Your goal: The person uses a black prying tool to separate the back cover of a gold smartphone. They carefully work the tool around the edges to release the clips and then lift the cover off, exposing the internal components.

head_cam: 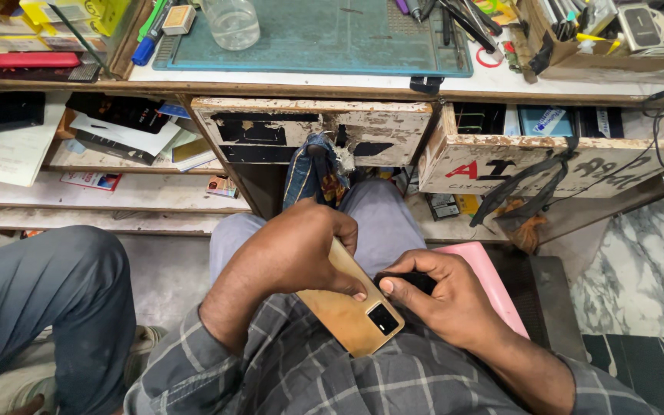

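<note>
Left hand (290, 250) grips gold phone (355, 311); right hand (443, 296) beside it.

Your hands sit low in your lap, boxed in ahead by two pulled-out drawers: the middle drawer (313, 131) and the right drawer (555, 157). Another person's knee (48, 292) blocks the left; open floor (639, 261) lies right.

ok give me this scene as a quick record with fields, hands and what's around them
left hand: grips the gold rectangular phone, back side up, thumb on its edge
right hand: pinches a small dark object beside the phone; what it is cannot be told
seat: pink stool
ahead: worn white wooden drawers, green work mat
</note>
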